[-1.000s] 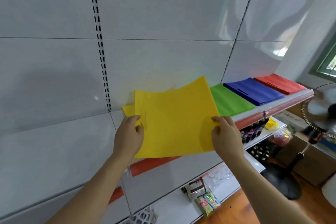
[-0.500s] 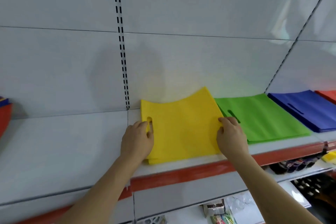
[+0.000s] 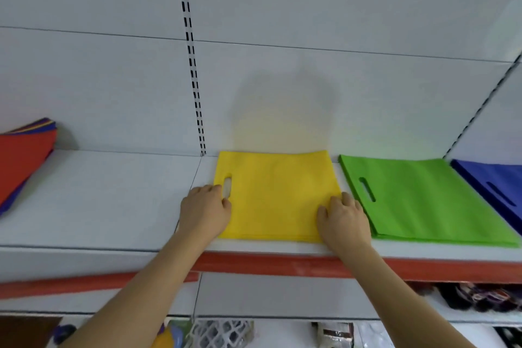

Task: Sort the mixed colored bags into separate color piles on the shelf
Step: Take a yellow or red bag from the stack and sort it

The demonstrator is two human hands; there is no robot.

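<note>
A white lattice basket (image 3: 223,333) sits at 6 o'clock on the lower tier, a dark packet (image 3: 334,332) beside it toward 5 o'clock.

Premises are presenting as a retail shop. White metal display shelving is filling the frame, with a slotted upright (image 3: 192,59) running down the back panel at upper centre and a red price strip (image 3: 282,264) edging the shelf (image 3: 99,198). Flat yellow bags (image 3: 278,195), green bags (image 3: 423,200) and blue bags (image 3: 497,186) are lying in stacks across the right. Packaged goods (image 3: 480,295) are showing at lower right.
</note>
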